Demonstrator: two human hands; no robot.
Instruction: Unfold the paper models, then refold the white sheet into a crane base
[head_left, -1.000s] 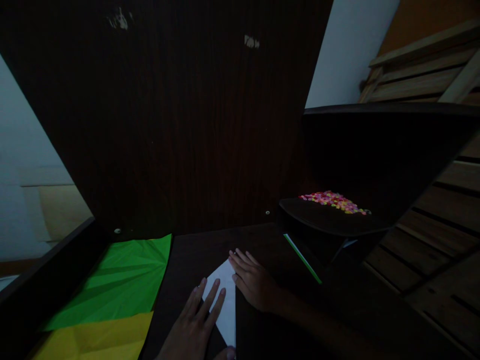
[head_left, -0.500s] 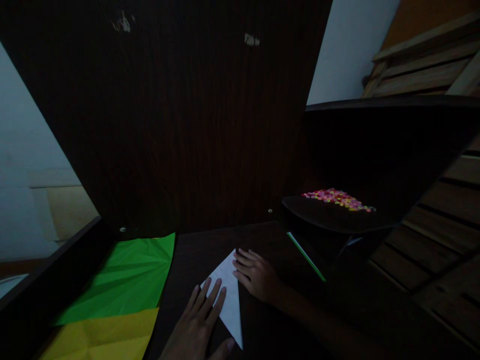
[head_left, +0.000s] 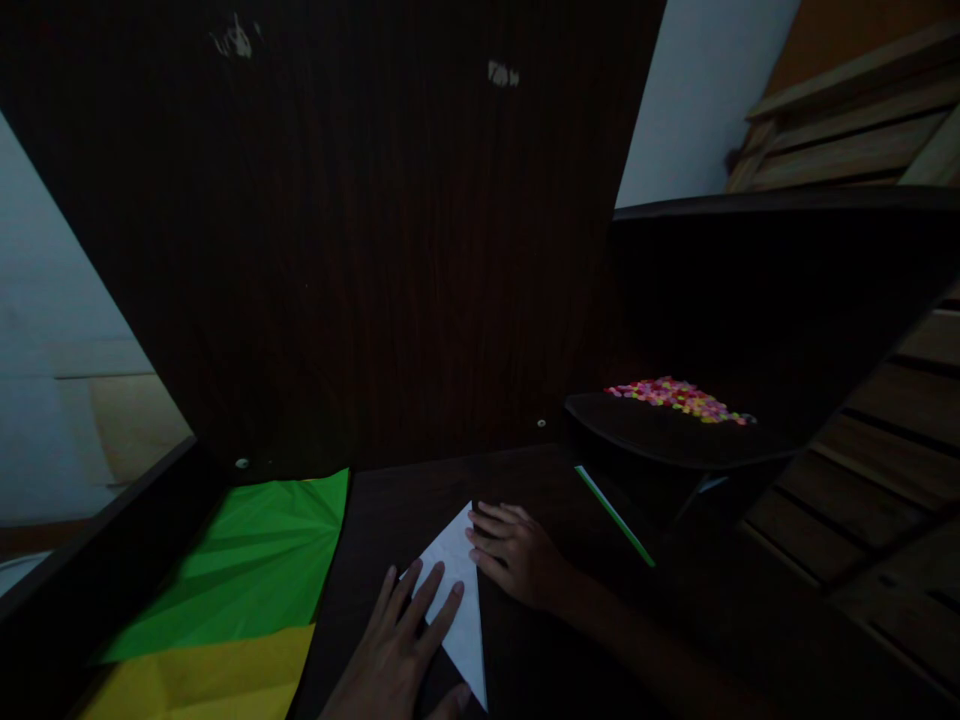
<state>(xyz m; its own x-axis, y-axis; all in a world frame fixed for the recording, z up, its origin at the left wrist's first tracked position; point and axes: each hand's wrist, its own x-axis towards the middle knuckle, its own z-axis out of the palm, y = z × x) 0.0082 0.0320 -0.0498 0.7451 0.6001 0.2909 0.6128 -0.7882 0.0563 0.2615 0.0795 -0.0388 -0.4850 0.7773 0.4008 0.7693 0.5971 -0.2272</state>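
Note:
A white sheet of paper [head_left: 454,560], folded to a triangle-like shape, lies flat on the dark wooden desk [head_left: 525,470]. My left hand [head_left: 401,640] rests over its left side, fingers spread and pressing on the paper, the thumb near the lower tip. From the right, my right hand [head_left: 517,555] touches the paper's right edge close to the top corner, its fingers stretched out and slightly apart. Neither hand grips the paper; both lie on it.
Green paper [head_left: 255,560] and yellow paper [head_left: 210,675] lie to the left. On the right is a thin green-and-white strip [head_left: 615,515]. Small colourful pieces [head_left: 675,398] are heaped on a dark corner shelf [head_left: 637,430]. A dark panel [head_left: 405,250] rises behind.
My hands and the paper stay almost where they were. My left fingers have shifted very slightly, and the whole view has tilted a little.

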